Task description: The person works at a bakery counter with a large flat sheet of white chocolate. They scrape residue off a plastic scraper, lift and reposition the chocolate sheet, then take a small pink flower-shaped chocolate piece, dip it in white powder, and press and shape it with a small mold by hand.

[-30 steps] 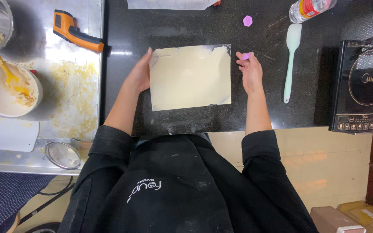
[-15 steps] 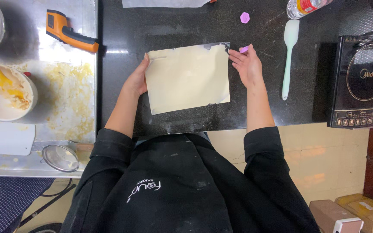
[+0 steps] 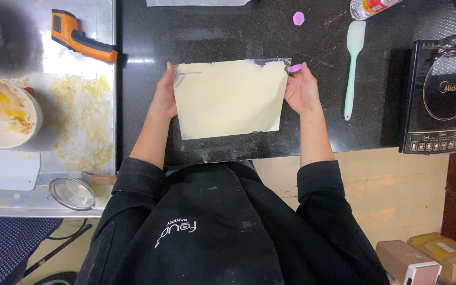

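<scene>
— Where's the sheet?

— The cream-coated transparent sheet (image 3: 230,98) sits near the black counter's (image 3: 212,31) front edge. Left hand (image 3: 164,95) and right hand (image 3: 302,91) each pinch a side edge.

— Which step?

— Probably lifting it; next needs an even, level raise.

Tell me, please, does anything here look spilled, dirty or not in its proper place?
Yes. Yellowish batter smears cover the steel counter beside the bowl. A small purple piece lies loose on the black counter. The cream sheet, held between the left hand and right hand, sits slightly askew.
</scene>
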### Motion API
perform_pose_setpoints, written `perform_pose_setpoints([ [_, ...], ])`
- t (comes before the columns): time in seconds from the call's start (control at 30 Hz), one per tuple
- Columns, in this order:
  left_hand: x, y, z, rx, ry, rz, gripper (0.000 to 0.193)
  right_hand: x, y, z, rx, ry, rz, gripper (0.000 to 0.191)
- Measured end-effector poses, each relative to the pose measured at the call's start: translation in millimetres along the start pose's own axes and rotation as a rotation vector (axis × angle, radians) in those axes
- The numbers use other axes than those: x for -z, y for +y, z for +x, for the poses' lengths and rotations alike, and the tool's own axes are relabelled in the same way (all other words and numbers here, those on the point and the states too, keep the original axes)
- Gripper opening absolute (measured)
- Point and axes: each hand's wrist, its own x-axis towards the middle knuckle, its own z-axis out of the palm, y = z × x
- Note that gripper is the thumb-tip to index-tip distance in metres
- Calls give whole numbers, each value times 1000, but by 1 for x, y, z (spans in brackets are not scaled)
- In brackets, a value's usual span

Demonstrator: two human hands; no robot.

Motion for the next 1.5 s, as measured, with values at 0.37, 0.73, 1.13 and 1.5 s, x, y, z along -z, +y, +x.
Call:
perform_pose_setpoints([
  [0.37,17,-4,4,5,-119,-150,92,4,1,-5,16,-56,84,56],
  [0.73,-21,-34,17,11,-34,-6,89,24,-26,7,31,107,37,47],
  [1.13,16,-20,11,-313,196,483,82,42,-22,5,314,393,-240,49],
  [1.5,34,-53,-30,-440,216,693,78,38,22,-36,361,255,13,38],
])
